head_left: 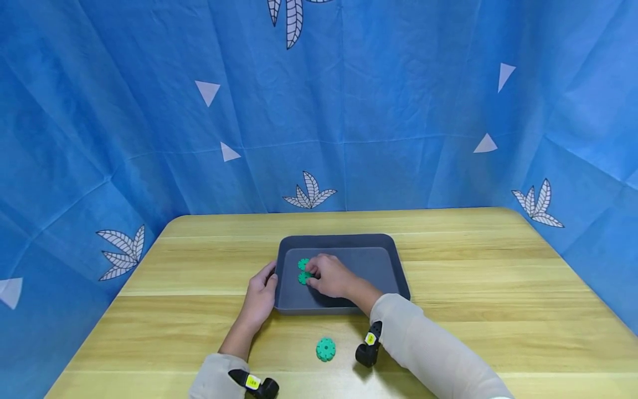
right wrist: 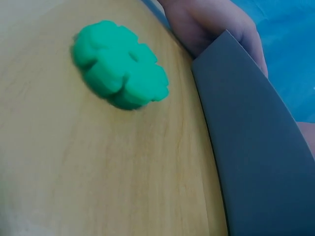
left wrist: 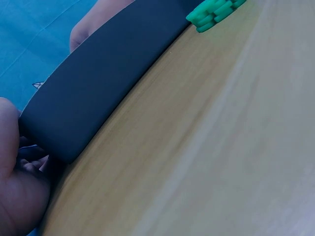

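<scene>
Backdrop: you face a blue cloth [head_left: 389, 111] hung behind and to both sides, creased and folded.
Pattern: you see white leaf sprigs [head_left: 310, 193] and small white triangles [head_left: 207, 91] scattered over it.
Worktop: your worktop [head_left: 498, 288] is pale wood with rounded far corners.
Light: you get even, soft light.

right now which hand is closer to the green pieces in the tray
Right. The right hand touches the green pieces inside the tray; the left hand holds the tray's outer left edge.
</scene>
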### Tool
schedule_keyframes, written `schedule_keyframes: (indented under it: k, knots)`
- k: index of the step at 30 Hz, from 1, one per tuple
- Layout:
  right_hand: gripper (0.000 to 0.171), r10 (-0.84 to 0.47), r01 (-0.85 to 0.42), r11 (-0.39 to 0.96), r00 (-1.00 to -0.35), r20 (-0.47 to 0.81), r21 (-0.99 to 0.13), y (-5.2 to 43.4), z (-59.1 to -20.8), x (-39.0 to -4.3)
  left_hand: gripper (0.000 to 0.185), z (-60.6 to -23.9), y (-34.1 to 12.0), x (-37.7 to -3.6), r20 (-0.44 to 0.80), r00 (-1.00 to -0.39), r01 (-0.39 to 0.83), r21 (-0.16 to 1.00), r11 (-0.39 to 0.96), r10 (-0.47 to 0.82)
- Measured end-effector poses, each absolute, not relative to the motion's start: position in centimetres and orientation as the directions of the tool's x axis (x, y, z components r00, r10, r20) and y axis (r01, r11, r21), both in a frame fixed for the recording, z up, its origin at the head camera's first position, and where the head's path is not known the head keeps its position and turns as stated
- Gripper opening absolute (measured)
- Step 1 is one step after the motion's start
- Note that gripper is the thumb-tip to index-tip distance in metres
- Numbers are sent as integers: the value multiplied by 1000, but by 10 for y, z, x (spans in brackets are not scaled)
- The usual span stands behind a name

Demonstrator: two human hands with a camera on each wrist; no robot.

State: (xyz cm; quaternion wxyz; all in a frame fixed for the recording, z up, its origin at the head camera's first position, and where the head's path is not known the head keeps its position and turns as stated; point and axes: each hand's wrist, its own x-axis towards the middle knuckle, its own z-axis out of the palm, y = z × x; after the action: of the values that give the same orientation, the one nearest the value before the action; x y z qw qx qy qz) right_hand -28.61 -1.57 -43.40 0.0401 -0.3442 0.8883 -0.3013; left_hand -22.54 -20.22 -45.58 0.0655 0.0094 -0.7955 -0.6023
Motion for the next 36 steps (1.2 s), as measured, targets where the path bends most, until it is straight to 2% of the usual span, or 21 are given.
schedule_keyframes:
  k: [12,36]
  knots:
    - [24,-652,-583,574,-750,110,-575,-9,-425,-276,42,-457,-202,-225,82,-991,47,954,297,-105]
    - [17,-661,-637,535,-725,194,-555,19,-421,-252,42,-454,-201,-224,73,-992,40,953,300,-98]
